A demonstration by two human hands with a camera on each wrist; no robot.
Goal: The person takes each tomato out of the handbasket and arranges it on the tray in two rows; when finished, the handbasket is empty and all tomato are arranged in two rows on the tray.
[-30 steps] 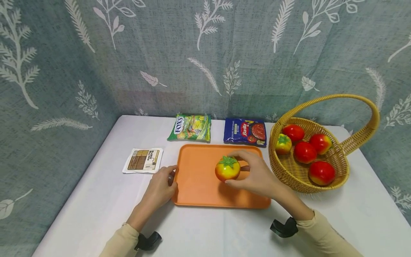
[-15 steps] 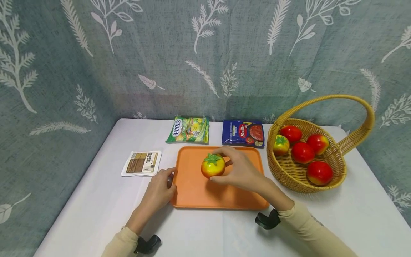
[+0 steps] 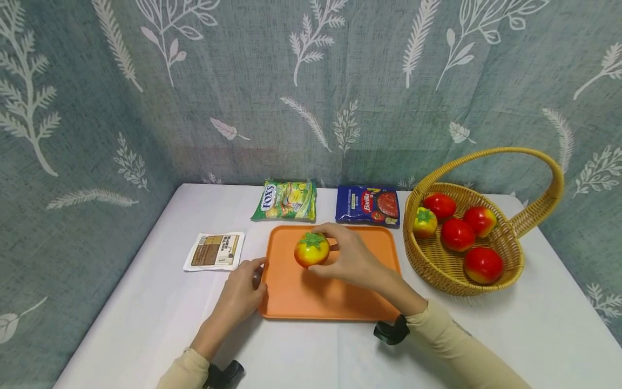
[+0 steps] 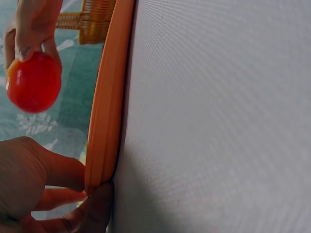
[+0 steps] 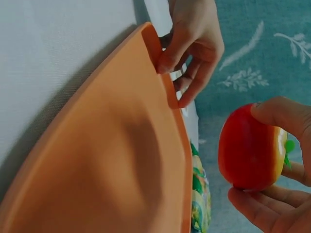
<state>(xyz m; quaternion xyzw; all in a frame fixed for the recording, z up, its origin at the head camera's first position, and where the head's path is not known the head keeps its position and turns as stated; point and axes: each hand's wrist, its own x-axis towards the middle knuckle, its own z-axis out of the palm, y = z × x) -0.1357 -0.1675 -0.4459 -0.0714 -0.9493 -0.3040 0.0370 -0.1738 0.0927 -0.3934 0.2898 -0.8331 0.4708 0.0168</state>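
A red-and-yellow tomato [image 3: 311,249] with a green leafy top is held by my right hand [image 3: 352,259], thumb on one side and fingers on the other. It hangs above the left half of the orange tray [image 3: 335,302], and its shadow falls on the tray floor in the right wrist view. My left hand [image 3: 243,286] grips the tray's left rim, thumb and fingers at the edge. In the left wrist view the tomato [image 4: 35,82] shows its red underside, apart from the tray wall [image 4: 109,97].
To the right stands a wicker basket [image 3: 517,259] with a tall handle and several tomatoes [image 3: 458,234]. Behind the tray lie a green candy bag [image 3: 286,201] and a blue sauce pouch [image 3: 367,205]. A flat white-edged packet [image 3: 215,252] lies at the left.
My right hand has carried the tomato leftward over the tray, from right of its middle to the left half. My left hand has stayed at the left rim.
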